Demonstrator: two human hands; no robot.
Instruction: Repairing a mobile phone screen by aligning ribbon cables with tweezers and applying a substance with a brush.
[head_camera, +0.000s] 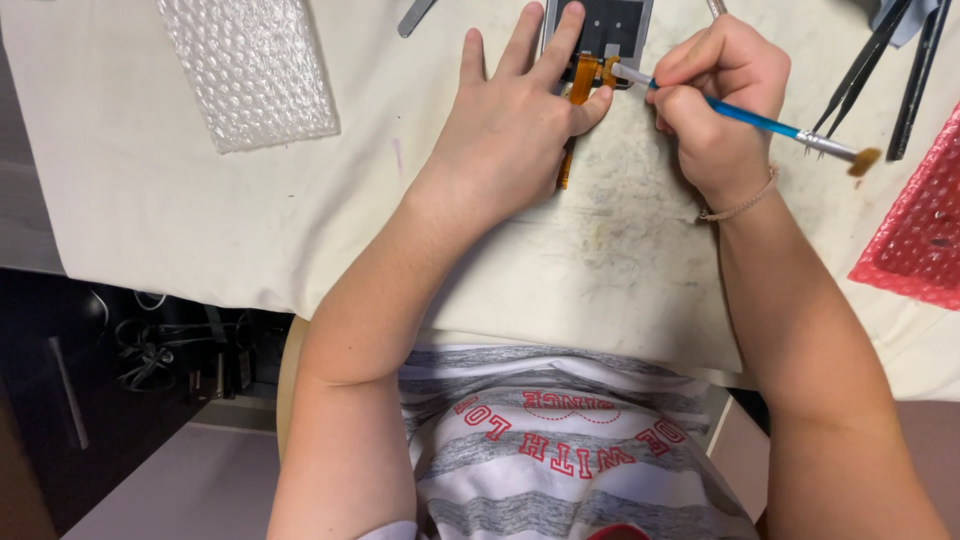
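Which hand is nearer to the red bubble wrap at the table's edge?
Right. The right hand, gripping a blue brush, is just left of the red bubble wrap; the left hand lies farther away, pressing on the small dark component.

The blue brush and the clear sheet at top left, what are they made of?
The brush in the right hand looks like glossy blue painted wood or plastic, with a shiny metal collar and tan bristles. The sheet is clear plastic bubble wrap, judging by its rows of small bubbles.
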